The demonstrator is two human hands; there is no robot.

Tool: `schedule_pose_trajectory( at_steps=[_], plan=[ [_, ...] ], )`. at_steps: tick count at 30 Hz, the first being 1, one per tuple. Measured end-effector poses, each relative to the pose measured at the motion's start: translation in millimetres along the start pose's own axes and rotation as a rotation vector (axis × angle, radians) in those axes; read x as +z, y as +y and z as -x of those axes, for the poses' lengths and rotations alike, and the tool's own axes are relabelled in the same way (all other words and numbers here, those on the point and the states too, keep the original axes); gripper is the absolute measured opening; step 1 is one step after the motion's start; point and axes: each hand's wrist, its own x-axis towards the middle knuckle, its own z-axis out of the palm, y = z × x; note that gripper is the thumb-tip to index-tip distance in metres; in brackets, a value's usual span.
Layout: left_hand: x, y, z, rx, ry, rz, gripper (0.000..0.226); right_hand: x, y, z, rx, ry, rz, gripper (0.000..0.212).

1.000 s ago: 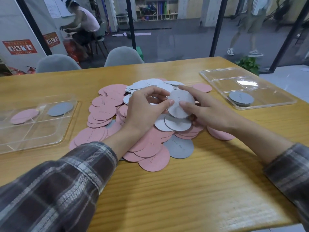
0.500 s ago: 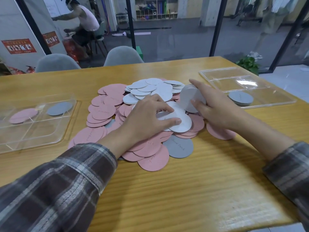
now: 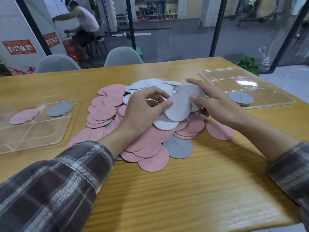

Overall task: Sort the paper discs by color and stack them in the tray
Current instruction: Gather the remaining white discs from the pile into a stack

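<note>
Holding white discs (image 3: 178, 108) (image 3: 192, 91), both hands (image 3: 142, 113) (image 3: 219, 104), two trays (image 3: 41, 131) (image 3: 222, 76)

We can read only one bit w/ any confidence: cursive on the grey disc (image 3: 178, 146) nearest us starts "Good", 2nd word unclear. Pink discs (image 3: 150, 144) carry faint script too, illegible to us. Big red sign (image 3: 19, 47) & smaller red sign (image 3: 51, 39) at back left have white print, too small to read.
</note>
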Motion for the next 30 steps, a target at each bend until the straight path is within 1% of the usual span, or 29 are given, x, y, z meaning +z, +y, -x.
schedule_pose_trajectory(
  at_steps=[3,6,9,12,17,20,22,25,27,30],
  plan=[
    [2.2,1.2,1.2,-0.009,0.019,0.036,0.011,3.4,-5.7,2.9,0.011,-0.043,-0.055,0.041],
    [5.1,1.5,0.8,-0.01,0.052,0.046,0.013,5.8,-11.3,5.4,0.009,-0.04,-0.088,0.038],
    [6.9,2.7,1.3,-0.019,0.065,0.042,0.014,7.6,-15.2,9.5,-0.02,-0.073,-0.075,0.036],
    [9.8,2.9,2.6,-0.016,0.059,0.021,0.015,12.2,-18.2,11.4,-0.023,-0.112,-0.068,0.038],
    [11.8,5.2,3.2,0.005,0.095,-0.007,0.018,12.6,-13.0,9.7,-0.056,-0.16,0.018,0.048],
    [11.0,5.9,2.3,0.051,0.08,-0.056,0.018,11.1,-11.1,9.1,-0.072,-0.167,0.017,0.048],
    [5.2,2.1,-1.1,0.122,0.046,-0.198,0.015,8.6,-10.0,8.3,-0.09,-0.132,0.044,0.047],
    [-8.7,-7.5,-4.8,0.182,-0.08,-0.449,0.011,3.2,-6.1,6.3,-0.119,-0.037,0.233,0.048],
    [-16.3,-10.8,-4.8,0.163,-0.177,-0.507,0.008,2.7,-2.9,5.7,-0.115,-0.021,0.281,0.047],
    [-22.6,-11.1,-7.4,0.14,-0.253,-0.529,0.012,3.2,0.0,4.2,-0.121,-0.022,0.327,0.047]
  ],
)
